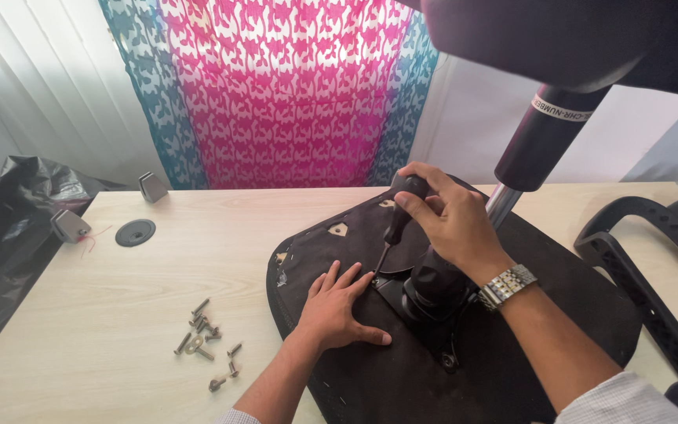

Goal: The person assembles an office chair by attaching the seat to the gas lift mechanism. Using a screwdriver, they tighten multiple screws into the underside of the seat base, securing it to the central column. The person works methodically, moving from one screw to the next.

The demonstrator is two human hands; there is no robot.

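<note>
Head view, right hand (453, 224) gripping screwdriver (399, 216) (tip hidden); left hand (337, 308) flat on seat (574, 314)

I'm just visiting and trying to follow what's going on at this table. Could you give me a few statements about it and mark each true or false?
1. The right hand grips a screwdriver set against the upturned chair seat. True.
2. The left hand holds a hammer. False: it lies flat on the seat, holding nothing.
3. Loose bolts lie on the wooden table, left of the seat. True.
4. The wristwatch is on the left wrist. False: it is on the right wrist.
5. The curtain is plain white. False: it is patterned pink and teal.
</note>
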